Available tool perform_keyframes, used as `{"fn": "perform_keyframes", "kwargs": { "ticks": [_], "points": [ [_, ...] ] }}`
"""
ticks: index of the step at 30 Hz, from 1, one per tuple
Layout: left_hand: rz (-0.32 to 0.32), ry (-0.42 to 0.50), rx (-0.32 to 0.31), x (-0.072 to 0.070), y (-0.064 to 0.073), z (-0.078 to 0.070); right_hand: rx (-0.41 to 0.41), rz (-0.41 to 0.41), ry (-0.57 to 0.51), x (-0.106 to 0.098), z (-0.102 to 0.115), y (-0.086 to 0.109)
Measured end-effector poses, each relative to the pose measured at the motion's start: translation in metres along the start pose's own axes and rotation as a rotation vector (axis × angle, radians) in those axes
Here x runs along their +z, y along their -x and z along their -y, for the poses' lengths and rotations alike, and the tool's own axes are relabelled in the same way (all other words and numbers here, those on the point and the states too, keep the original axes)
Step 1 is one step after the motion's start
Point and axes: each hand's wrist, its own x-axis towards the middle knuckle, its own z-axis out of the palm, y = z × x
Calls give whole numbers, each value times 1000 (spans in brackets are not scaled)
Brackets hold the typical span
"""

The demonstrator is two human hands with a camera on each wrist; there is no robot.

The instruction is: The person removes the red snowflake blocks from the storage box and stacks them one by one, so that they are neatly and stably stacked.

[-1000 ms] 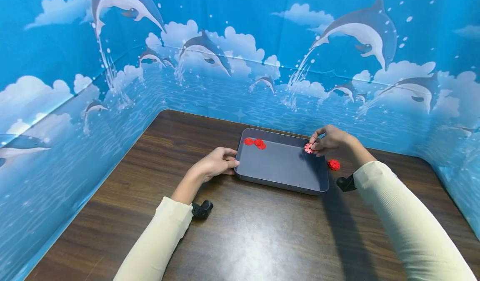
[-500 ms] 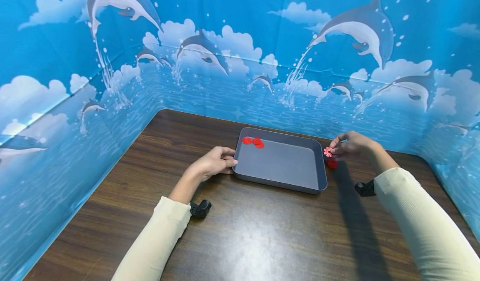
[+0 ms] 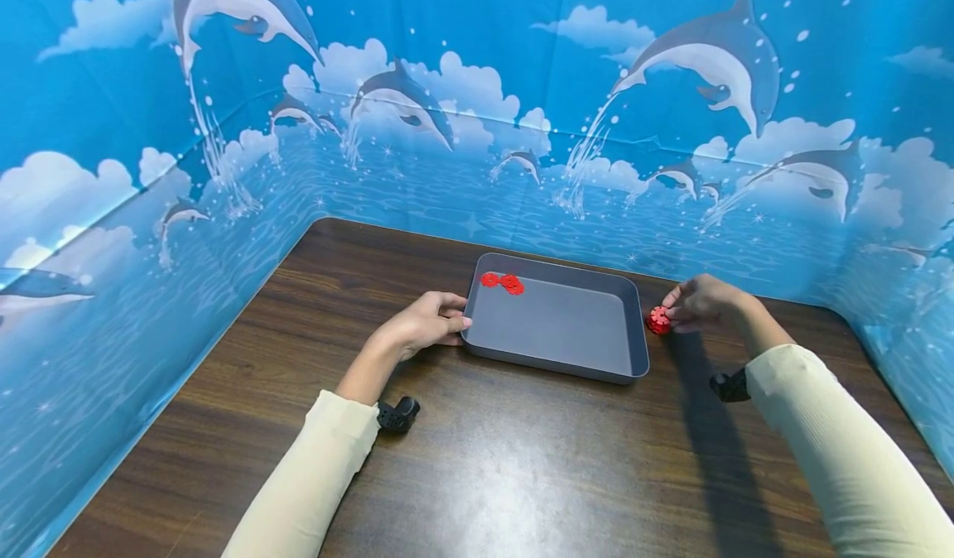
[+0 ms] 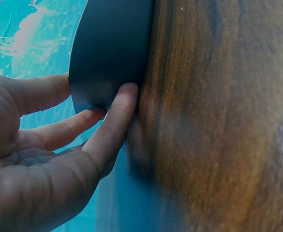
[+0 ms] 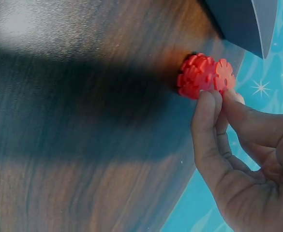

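Observation:
My left hand [image 3: 421,324] holds the left side of a dark grey baking tray [image 3: 562,326]. In the left wrist view the thumb lies at the rim and the fingers [image 4: 113,126] touch the outer wall. Just right of the tray, my right hand [image 3: 704,303] pinches a red toothed disc [image 5: 224,75] between thumb and fingertips. That disc is over a small pile of similar red discs [image 5: 194,79] on the table; whether it touches them I cannot tell. Inside the tray, at its far left corner, lie a red disc [image 3: 489,280] and an overlapping group of discs [image 3: 514,286].
The tray stands on a brown wood-grain table [image 3: 417,475], close to its far edge. A blue dolphin-print backdrop [image 3: 477,111] rises behind the table and along both sides. A black wrist device [image 3: 399,415] sits on the left wrist, another [image 3: 730,386] on the right.
My right hand, with the red disc pinched, has moved right from above the tray and down to the pile beside it. The left hand keeps hold of the tray.

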Motion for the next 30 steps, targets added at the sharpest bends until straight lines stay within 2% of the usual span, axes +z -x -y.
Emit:
{"fn": "perform_keyframes", "kwargs": {
  "ticks": [12,18,23,30],
  "points": [
    [-9,0,-4,1,1,-2,28,5,-33,1,-3,1],
    [-4,11,-1,1,2,-2,6,-13,5,2,2,1],
    [-7,5,-4,0,4,-2,-36,-40,48,5,15,0],
    [1,11,-1,0,3,-2,-123,-60,150,11,46,5]
  ]
}}
